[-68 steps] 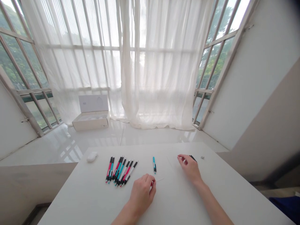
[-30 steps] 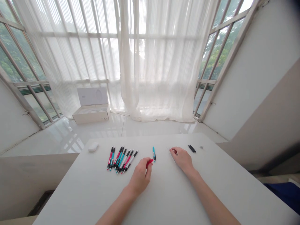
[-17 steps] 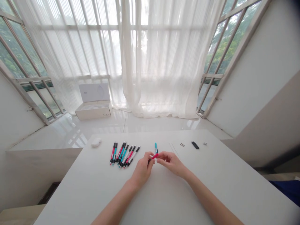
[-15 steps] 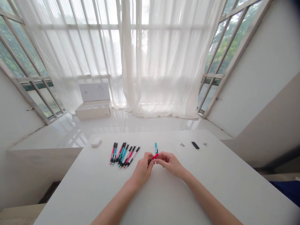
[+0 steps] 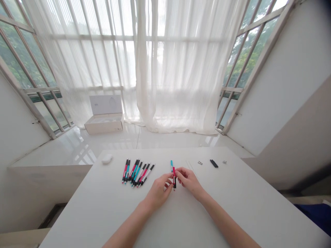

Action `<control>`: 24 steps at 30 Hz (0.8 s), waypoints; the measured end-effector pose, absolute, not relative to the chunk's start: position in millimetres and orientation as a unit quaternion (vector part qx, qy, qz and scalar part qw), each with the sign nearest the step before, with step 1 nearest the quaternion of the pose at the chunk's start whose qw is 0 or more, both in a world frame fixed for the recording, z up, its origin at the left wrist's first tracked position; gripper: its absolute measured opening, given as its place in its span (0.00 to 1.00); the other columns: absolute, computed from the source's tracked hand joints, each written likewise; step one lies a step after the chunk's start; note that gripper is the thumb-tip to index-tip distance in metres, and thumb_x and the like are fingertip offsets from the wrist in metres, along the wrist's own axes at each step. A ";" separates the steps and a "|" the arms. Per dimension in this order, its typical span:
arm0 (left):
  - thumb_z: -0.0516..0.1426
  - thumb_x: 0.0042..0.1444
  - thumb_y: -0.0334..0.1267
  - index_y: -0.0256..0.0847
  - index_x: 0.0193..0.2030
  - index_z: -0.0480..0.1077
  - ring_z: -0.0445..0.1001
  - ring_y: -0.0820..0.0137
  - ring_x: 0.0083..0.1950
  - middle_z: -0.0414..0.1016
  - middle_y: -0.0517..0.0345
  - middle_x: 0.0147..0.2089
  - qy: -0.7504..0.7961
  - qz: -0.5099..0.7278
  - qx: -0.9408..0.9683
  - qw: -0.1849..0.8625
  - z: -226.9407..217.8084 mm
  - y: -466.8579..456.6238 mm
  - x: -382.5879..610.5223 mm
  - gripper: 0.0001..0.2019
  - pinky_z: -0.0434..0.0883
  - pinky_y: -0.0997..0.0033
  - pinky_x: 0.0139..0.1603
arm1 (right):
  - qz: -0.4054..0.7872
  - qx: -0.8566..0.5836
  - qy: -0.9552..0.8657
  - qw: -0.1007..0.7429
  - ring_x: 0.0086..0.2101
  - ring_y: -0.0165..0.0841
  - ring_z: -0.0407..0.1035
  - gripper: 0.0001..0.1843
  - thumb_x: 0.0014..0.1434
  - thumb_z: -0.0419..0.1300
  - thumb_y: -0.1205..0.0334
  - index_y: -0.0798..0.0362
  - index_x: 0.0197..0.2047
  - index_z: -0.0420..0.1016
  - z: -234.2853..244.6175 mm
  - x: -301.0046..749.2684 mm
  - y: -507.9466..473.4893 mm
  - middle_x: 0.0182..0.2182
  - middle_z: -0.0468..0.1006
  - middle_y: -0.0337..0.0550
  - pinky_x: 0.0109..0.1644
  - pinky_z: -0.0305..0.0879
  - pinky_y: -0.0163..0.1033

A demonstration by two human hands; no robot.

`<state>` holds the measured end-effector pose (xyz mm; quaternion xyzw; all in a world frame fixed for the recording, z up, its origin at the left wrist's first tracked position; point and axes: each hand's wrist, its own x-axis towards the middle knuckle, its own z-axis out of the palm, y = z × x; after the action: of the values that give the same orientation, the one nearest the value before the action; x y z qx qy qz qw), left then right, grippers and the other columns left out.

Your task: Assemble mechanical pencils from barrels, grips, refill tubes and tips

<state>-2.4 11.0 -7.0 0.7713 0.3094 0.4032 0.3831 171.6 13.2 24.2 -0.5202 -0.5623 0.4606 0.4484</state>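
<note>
Red plastic pen (image 5: 174,178) stands nearly upright, pinched between the fingertips of the left hand (image 5: 158,193) and the right hand (image 5: 188,181), just above the white desk (image 5: 103,213). A teal pen (image 5: 171,166) lies just behind it. To the left lies a loose row of red, teal and black pens (image 5: 138,174), then a white oval case (image 5: 107,158). To the right sit a thin clear strip (image 5: 190,166), a small metal part (image 5: 200,162), a black piece (image 5: 213,163) and a small grey part (image 5: 224,162). Beyond the desk, an open white box (image 5: 104,119) sits on the glossy floor (image 5: 155,141) before sheer curtains (image 5: 181,69).
</note>
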 end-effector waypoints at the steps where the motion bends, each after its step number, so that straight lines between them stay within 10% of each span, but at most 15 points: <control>1: 0.52 0.57 0.25 0.45 0.59 0.64 0.75 0.72 0.42 0.72 0.53 0.52 0.307 0.405 0.773 0.381 -7.4 11.2 -2.6 0.23 0.75 0.71 0.41 | 0.463 -0.519 -0.561 0.449 0.19 0.25 0.59 0.24 0.52 0.60 0.39 0.54 0.32 0.73 24.2 170.8 12.9 0.20 0.70 0.35 0.20 0.54 0.32; 12: 0.51 0.58 0.26 0.44 0.59 0.64 0.75 0.71 0.42 0.72 0.51 0.52 0.317 0.407 0.789 0.333 -10.3 14.2 -5.9 0.22 0.75 0.71 0.39 | 0.370 -0.560 -0.648 0.360 0.30 0.34 0.75 0.17 0.57 0.56 0.49 0.54 0.38 0.77 18.1 178.2 27.8 0.30 0.82 0.43 0.30 0.69 0.35; 24: 0.50 0.61 0.28 0.40 0.47 0.69 0.74 0.64 0.45 0.75 0.52 0.45 0.469 0.354 0.802 0.106 2.6 21.0 -29.3 0.11 0.70 0.64 0.47 | 0.169 -0.691 -0.652 0.262 0.27 0.32 0.73 0.08 0.57 0.58 0.63 0.53 0.37 0.77 7.2 183.6 81.2 0.25 0.81 0.41 0.34 0.61 0.33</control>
<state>-29.3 21.0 2.6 0.8024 0.4687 0.3538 0.1063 183.6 81.2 7.2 -0.6914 -0.6517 0.1693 0.2618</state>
